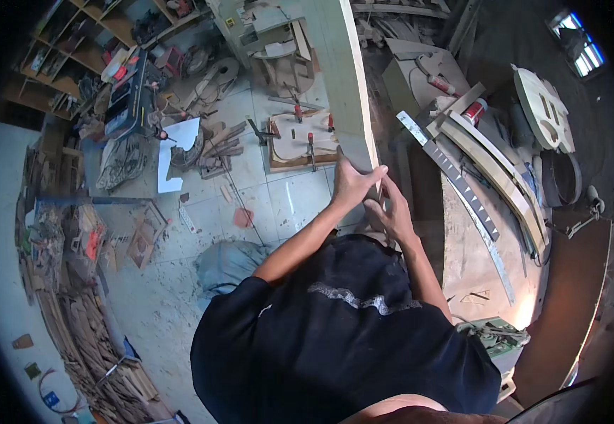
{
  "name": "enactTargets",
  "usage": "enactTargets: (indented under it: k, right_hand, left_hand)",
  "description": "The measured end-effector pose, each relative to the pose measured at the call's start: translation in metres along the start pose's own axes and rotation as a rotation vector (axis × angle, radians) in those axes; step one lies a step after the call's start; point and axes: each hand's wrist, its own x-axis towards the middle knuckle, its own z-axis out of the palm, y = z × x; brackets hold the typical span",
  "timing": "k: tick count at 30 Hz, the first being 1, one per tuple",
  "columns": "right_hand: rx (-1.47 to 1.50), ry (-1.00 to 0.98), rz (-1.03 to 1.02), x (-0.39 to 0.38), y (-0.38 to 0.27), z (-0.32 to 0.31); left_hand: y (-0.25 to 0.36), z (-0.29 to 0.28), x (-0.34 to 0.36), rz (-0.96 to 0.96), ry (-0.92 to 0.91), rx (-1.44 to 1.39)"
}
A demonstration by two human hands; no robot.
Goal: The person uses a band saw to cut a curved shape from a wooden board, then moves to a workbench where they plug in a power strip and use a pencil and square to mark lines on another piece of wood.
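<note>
Gripping the near end of a long wooden board (pixel 344 85) with our left hand (pixel 353 185), we curl our right hand (pixel 396 214) beside that end, though we cannot tell whether its fingers close on it. The board shows a dull grey-green face and a pale cream edge on its right, reaching far between a clamped wooden piece (pixel 293 146) at left and curved strips (pixel 499 178) at right.

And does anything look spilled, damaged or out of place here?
Mostly the floor: wood scraps and a reddish piece lie loose on its tiles, looking untidy rather than stored. No clear damage shows on the board held by the left hand and right hand.
</note>
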Motion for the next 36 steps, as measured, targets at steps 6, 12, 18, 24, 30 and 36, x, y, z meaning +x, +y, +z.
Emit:
enactTargets:
  k: [6, 12, 18, 24, 30, 36]
  right_hand:
    - [-0.014, 0.024, -0.067, 0.055, -0.006, 0.031]
    - [-0.102, 0.108, -0.182, 0.141, -0.017, 0.032]
    - [-0.286, 0.045, -0.339, 0.236, 0.003, 0.024]
    - [-0.34, -0.184, -0.304, 0.32, 0.008, -0.006]
    - [-0.562, -0.319, -0.38, 0.409, 0.067, -0.028]
    - [-0.633, -0.326, -0.458, 0.464, 0.098, -0.071]
  left_hand:
    - [0.023, -0.021, 0.024, -0.006, 0.125, -0.007]
    - [0.011, -0.024, 0.085, -0.008, 0.28, -0.024]
    - [-0.003, -0.022, 0.167, -0.085, 0.371, -0.335]
    - [-0.016, -0.028, 0.204, -0.088, 0.443, -0.443]
    - [-0.069, -0.077, 0.211, -0.302, 0.19, -0.097]
    - [-0.192, -0.153, 0.169, -0.493, 0.257, -0.058]
